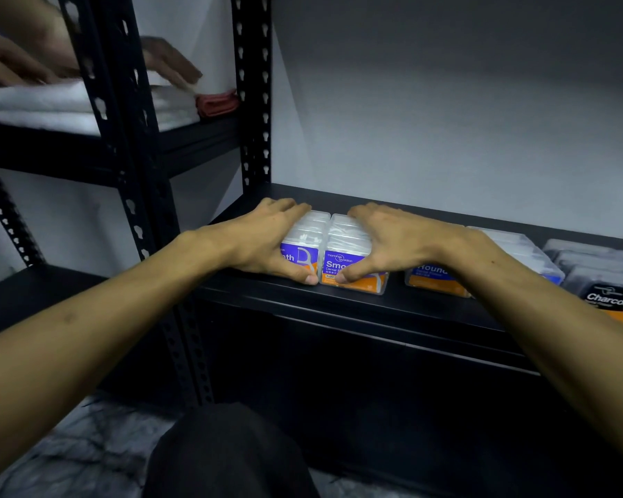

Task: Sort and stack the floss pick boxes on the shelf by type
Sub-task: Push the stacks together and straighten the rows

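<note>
Both hands are down on the black shelf [339,303] now, working the same pair of boxes. The left hand [267,235] wraps over the left Smooth box [304,242], fingers laid across its clear top and curling over the far edge, thumb pressed against the purple and orange front label. The right hand [392,239] mirrors it on the right Smooth box [342,246]: fingers spread over the clear lid, thumb tucked low against the front, so each hand is curled round its own box. The two boxes sit side by side between the hands, touching along their inner walls, fronts level with each other near the shelf's front edge.

Just past the right wrist, another clear box with a blue and orange label, the Round box [436,278], sits on the same shelf, partly hidden by the forearm. Beyond it, further out from the right hand, stands a dark Charcoal box [608,282] with an orange strip at the bottom; both seem to be the front of short rows, though the back ones are too blurred to count.

Up and away from the left hand, behind the black shelf posts [123,138], a higher shelf holds folded white towels [44,102] and a red cloth [216,104], with another person's hands [18,62] blurred over the towels
</note>
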